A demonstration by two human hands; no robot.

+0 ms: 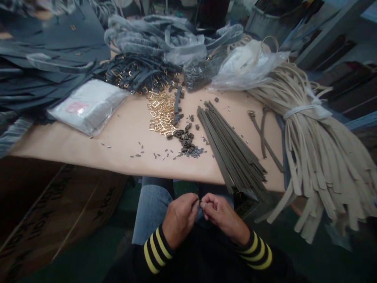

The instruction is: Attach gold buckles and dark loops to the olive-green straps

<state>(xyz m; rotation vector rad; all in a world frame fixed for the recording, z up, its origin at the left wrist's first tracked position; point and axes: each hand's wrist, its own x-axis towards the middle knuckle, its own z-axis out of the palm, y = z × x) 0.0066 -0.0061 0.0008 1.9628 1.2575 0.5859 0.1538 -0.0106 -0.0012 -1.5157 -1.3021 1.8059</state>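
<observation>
Over my lap, just off the table's front edge, my left hand (182,212) and my right hand (221,214) meet fingertip to fingertip. Both are closed in a pinch. A tiny dark bit shows between them, too small to name. On the table in front lie dark small strap loops (185,139) in a heap, with short metal pins (194,151) scattered around them. Behind these is a pile of gold buckles (161,112). A bundle of dark olive straps (229,145) lies to the right, its near ends overhanging the edge.
Tied beige straps (321,149) hang over the table's right side. Two short straps (263,133) lie beside them. A plastic-wrapped packet (88,104) sits at left, near dark leather pieces (53,47). Buckled black straps (138,72) are piled behind. A cardboard box (79,208) stands below left.
</observation>
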